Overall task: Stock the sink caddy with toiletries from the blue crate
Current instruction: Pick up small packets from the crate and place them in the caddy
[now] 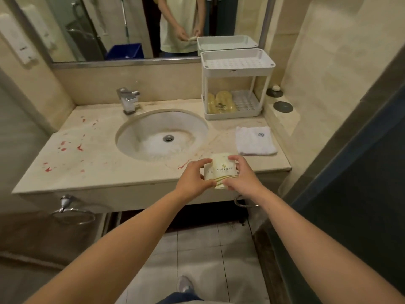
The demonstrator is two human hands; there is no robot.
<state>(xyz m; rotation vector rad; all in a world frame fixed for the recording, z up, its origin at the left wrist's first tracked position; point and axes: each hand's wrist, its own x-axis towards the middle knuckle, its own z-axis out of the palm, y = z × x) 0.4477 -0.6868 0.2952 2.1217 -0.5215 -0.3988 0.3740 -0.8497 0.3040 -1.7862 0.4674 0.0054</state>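
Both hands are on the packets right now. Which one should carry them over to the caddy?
Right, probably. The right hand is on the side of the packets nearer the caddy, which stands at the counter's back right. The left hand would have to cross over.

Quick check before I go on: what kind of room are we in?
Most likely a hotel bathroom: a marble vanity with a sink and faucet under a wall mirror, a logo-stitched folded towel, and branded sachets held by both hands.

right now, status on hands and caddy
Both hands, left and right, on sachets over counter edge. Caddy: top tier bare, bottles below. Path clear.
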